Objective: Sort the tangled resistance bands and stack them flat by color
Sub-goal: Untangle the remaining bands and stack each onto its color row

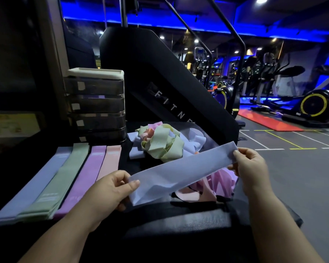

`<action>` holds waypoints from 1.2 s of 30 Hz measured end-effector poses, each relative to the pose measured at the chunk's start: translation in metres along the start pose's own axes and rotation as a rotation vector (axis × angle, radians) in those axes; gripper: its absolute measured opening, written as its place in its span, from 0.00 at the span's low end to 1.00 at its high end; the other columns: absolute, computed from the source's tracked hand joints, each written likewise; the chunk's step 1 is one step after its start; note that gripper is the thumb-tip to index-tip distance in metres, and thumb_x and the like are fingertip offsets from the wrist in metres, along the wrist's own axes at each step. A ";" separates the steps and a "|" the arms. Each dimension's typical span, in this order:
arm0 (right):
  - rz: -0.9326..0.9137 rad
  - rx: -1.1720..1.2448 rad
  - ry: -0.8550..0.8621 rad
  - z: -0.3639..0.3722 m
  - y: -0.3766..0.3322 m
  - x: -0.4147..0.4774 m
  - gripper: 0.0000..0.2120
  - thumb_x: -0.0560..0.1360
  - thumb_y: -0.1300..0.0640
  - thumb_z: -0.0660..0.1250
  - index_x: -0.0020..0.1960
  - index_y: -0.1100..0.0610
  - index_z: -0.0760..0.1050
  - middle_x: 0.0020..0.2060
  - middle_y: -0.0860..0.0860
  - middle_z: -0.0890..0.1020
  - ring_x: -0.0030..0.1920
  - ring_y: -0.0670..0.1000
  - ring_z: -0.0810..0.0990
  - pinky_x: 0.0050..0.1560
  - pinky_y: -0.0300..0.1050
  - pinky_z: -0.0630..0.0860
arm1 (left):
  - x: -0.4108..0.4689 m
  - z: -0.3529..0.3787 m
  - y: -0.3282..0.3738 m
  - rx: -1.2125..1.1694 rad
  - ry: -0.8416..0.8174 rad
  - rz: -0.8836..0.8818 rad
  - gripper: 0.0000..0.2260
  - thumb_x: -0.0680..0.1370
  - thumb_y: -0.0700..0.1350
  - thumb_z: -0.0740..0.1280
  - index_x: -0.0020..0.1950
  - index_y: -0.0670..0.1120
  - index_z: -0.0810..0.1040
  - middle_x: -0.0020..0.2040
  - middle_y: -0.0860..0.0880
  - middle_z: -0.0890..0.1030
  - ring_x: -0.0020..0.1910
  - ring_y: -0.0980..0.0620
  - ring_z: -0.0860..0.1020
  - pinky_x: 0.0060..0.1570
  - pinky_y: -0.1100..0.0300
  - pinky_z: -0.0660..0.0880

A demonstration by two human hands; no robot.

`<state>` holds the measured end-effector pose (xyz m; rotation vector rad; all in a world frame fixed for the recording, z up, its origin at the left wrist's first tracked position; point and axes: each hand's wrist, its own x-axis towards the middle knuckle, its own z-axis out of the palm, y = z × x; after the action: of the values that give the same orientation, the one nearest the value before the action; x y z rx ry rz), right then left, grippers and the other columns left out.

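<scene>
Lavender band [182,168] in grip of left hand [110,188] and right hand [249,168], tangled pile [160,143] beneath, stacks [65,177] alongside.

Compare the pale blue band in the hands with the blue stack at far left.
The held band hangs in the air, pinched at its ends by the left hand and right hand; the blue stack lies flat on the dark surface, untouched. The held band runs crosswise, rising to the right; the blue stack runs lengthwise, away from the camera. The held band is creased; the blue stack looks smooth. Both are pale blue.
</scene>
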<state>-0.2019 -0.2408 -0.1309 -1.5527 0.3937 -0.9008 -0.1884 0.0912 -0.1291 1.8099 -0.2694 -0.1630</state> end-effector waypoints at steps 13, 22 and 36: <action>0.068 0.002 -0.103 0.043 -0.011 -0.014 0.09 0.77 0.63 0.64 0.55 0.54 0.70 0.35 0.55 0.76 0.28 0.49 0.72 0.28 0.40 0.67 | -0.018 -0.048 0.002 -0.025 0.108 0.017 0.13 0.81 0.48 0.64 0.37 0.46 0.72 0.32 0.48 0.74 0.26 0.53 0.72 0.24 0.64 0.69; -0.034 -0.022 -0.180 0.082 -0.036 -0.028 0.05 0.79 0.63 0.62 0.52 0.56 0.70 0.33 0.53 0.75 0.29 0.49 0.74 0.31 0.42 0.67 | -0.031 -0.079 -0.005 0.085 0.153 0.076 0.11 0.76 0.43 0.71 0.52 0.56 0.74 0.32 0.52 0.83 0.30 0.55 0.76 0.32 0.61 0.72; 0.026 -0.008 -0.394 0.203 -0.072 -0.040 0.07 0.80 0.60 0.64 0.50 0.61 0.79 0.29 0.51 0.76 0.23 0.43 0.72 0.25 0.35 0.69 | -0.051 -0.163 -0.024 0.106 0.289 0.022 0.07 0.74 0.48 0.71 0.40 0.47 0.76 0.27 0.53 0.75 0.28 0.54 0.71 0.34 0.58 0.66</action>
<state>-0.0970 -0.0595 -0.0670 -1.6826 0.1335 -0.5547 -0.1940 0.2623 -0.1128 1.9074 -0.0935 0.1307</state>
